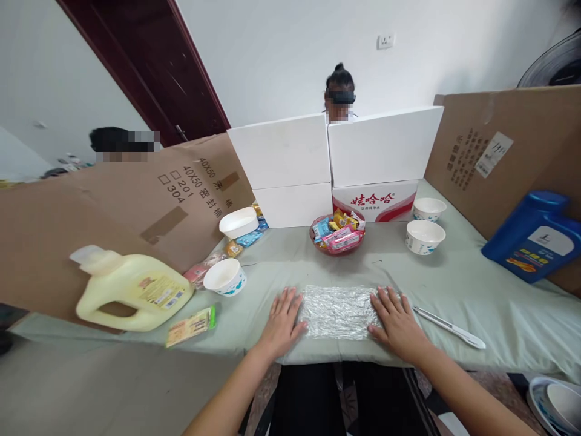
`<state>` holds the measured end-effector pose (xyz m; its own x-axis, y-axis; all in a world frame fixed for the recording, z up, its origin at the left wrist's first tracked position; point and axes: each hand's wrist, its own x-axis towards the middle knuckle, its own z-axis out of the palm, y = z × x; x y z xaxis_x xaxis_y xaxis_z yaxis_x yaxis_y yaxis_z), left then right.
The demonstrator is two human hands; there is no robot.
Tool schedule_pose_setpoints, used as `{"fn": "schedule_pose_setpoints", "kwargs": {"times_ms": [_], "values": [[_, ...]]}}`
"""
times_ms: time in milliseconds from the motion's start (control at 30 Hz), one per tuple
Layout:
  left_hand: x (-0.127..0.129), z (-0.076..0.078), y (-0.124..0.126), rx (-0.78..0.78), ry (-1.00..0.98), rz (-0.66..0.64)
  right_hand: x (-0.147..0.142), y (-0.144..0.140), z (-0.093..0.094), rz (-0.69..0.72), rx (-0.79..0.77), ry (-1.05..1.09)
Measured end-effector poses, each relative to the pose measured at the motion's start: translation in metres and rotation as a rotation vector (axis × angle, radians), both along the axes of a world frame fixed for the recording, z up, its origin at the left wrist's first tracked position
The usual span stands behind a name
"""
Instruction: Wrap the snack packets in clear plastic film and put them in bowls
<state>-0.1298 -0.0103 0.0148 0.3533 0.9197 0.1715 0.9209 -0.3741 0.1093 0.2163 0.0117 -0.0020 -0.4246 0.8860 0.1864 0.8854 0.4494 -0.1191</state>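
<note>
Plastic wrap (338, 312) lies flat at the bench (476, 290) near edge, my left hand (281, 324) and right hand (397, 324) pressing its two ends with fingers spread, gripping nothing, the knife (449, 327) just right of it.

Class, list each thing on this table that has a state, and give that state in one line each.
Left hand: flat, on wrap's left edge.
Right hand: flat, on wrap's right edge.
Plastic wrap sheet: spread flat, crinkled.
Snack bowl: full of packets.
Two paper bowls: upright, empty.
Yellow jug: tilted.
Blue jug: leaning on cardboard.
</note>
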Motion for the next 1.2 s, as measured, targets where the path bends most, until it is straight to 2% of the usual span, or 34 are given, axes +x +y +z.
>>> {"fn": "schedule_pose_setpoints", "kwargs": {"times_ms": [100,167,267,400,500,600,733,867,967,1067,1200], "values": [[0.010,0.008,-0.017,0.022,-0.076,-0.261,0.006,-0.015,0.007,0.225,0.034,0.050],[0.016,0.010,-0.025,0.010,-0.110,-0.372,0.012,-0.026,0.009,0.345,-0.007,0.059],[0.019,0.006,-0.032,0.037,-0.144,-0.413,0.023,-0.042,0.005,0.393,-0.031,0.073],[0.017,0.002,-0.039,0.070,-0.212,-0.445,0.037,-0.060,0.000,0.365,0.025,0.147],[0.017,0.005,-0.044,0.011,-0.290,-0.390,0.042,-0.068,0.007,0.332,0.022,0.251],[0.020,0.010,-0.040,-0.049,-0.364,-0.295,0.042,-0.066,0.016,0.283,-0.049,0.354],[0.031,0.016,-0.016,-0.068,-0.280,-0.128,0.038,-0.045,0.021,0.070,-0.149,0.400],[0.047,0.021,0.018,-0.117,-0.066,0.062,0.031,-0.016,0.021,-0.119,-0.162,0.295],[0.058,0.020,0.035,-0.119,-0.015,0.121,0.026,-0.003,0.022,-0.221,-0.162,0.141],[0.064,0.015,0.041,-0.126,0.034,0.160,0.023,0.002,0.019,-0.291,-0.155,0.037],[0.067,0.011,0.040,-0.123,0.072,0.207,0.022,0.001,0.012,-0.346,-0.118,0.010]]}}
